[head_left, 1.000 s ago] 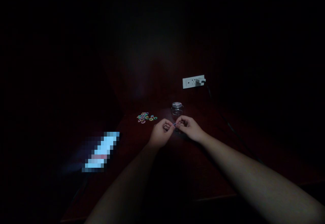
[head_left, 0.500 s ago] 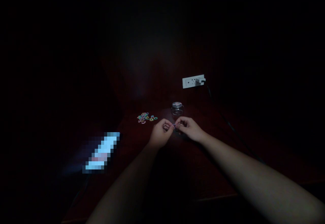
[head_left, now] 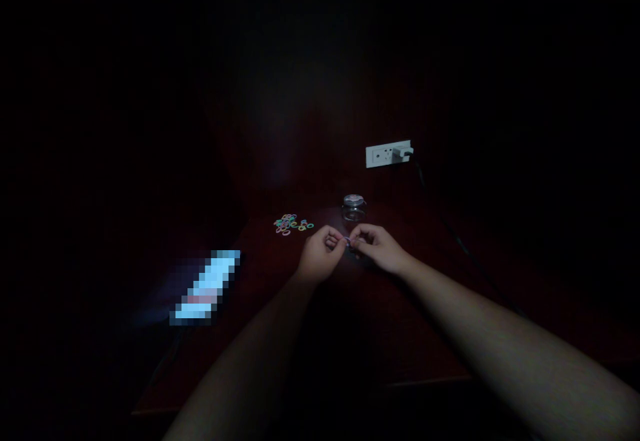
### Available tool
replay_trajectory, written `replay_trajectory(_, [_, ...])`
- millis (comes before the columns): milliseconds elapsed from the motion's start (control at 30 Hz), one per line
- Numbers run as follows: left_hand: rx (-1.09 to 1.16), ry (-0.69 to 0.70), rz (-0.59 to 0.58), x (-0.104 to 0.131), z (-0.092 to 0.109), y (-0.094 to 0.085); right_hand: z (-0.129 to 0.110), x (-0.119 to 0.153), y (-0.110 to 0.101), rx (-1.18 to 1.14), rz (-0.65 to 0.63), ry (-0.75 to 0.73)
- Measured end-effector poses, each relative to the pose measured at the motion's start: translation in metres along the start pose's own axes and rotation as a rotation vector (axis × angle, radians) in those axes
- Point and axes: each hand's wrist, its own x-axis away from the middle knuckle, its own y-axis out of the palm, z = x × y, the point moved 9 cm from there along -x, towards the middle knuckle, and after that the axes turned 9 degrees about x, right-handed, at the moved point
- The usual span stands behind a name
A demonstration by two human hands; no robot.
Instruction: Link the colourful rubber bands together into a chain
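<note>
Fingertip to fingertip, my left hand (head_left: 323, 252) and my right hand (head_left: 376, 246) meet over the dark red table. Both are closed in a pinch on one small purplish hair tie (head_left: 347, 241), mostly covered by the fingers. Just beyond them stands a clear jar (head_left: 354, 213) with a greyish lid on top. To the left of the hands lies a loose pile of small coloured hair ties (head_left: 287, 223), pink, green, yellow and purple, touching neither hand.
A bright, blurred-out screen (head_left: 207, 287) stands at the left. On the back wall is a white socket panel (head_left: 383, 155) with a plug (head_left: 403, 152), whose dark cable (head_left: 463, 244) runs down to the right. The table's front edge (head_left: 425, 382) shows below my arms. Surroundings are very dark.
The view has shifted slightly, so the table things sit a little higher and further right. Both hands keep pinching the hair tie, with only slight finger movement.
</note>
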Motion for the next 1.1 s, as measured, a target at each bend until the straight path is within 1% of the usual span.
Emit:
replay_trajectory(233, [-0.02,-0.009,-0.002,0.001,0.0,0.001,0.0,0.001,-0.006,0.064,0.034,0.015])
replay_trajectory(433, [-0.028,0.011,0.001,0.001,-0.001,0.001,0.003,0.002,-0.009,0.058,0.049,0.039])
replay_trajectory(633, [-0.013,0.002,0.001,0.0,-0.004,-0.001,0.014,0.005,-0.016,0.014,0.099,0.113])
replay_trajectory(767, [0.019,-0.023,0.013,0.0,-0.006,-0.002,0.02,0.007,-0.02,0.0,0.128,0.126])
replay_trajectory(833, [0.032,-0.033,0.022,0.0,-0.007,-0.003,0.023,0.008,-0.026,0.053,0.165,0.127])
replay_trajectory(933, [0.047,-0.044,0.04,0.0,-0.012,-0.006,0.025,0.012,-0.041,0.22,0.246,0.091])
replay_trajectory(967, [0.051,-0.049,0.045,0.0,-0.013,-0.007,0.027,0.013,-0.046,0.273,0.248,0.087])
replay_trajectory(1100, [0.069,-0.067,0.055,-0.001,-0.02,-0.009,0.041,0.025,-0.075,0.464,0.297,0.159])
